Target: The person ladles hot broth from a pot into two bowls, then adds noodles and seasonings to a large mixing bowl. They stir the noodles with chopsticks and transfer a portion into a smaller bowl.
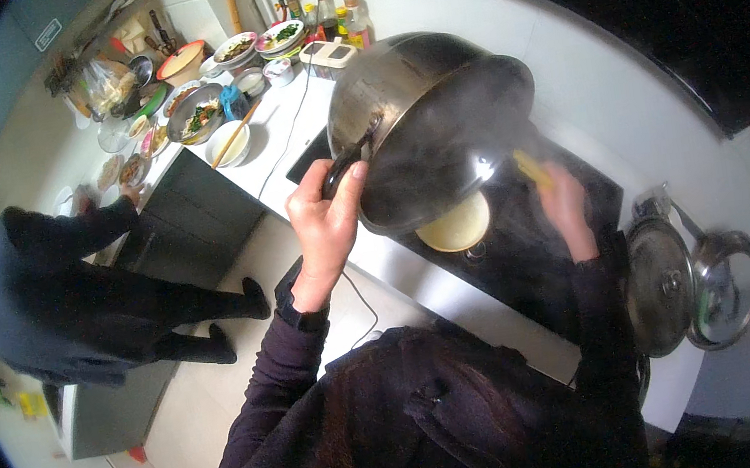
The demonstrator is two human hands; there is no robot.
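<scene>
My left hand (327,224) grips the black handle (346,167) of a large dark metal wok (432,127). The wok is tipped steeply on its side, its mouth facing right and down, with steam around it. Below its lower rim a round pale-yellow bowl (457,225) shows on the black cooktop (515,272), partly covered by the wok. My right hand (564,202) is blurred and closed around a yellow handle-like piece (532,169) near the wok's mouth. Whatever this piece belongs to is hidden in the steam and behind the wok.
On the white counter (294,131) stand a white bowl with a chopstick-like stick (229,143), a metal bowl of food (196,114), several dishes and sauce bottles (356,22). Pot lids (662,285) stand at right. A person in dark clothes (70,295) bends at the left counter.
</scene>
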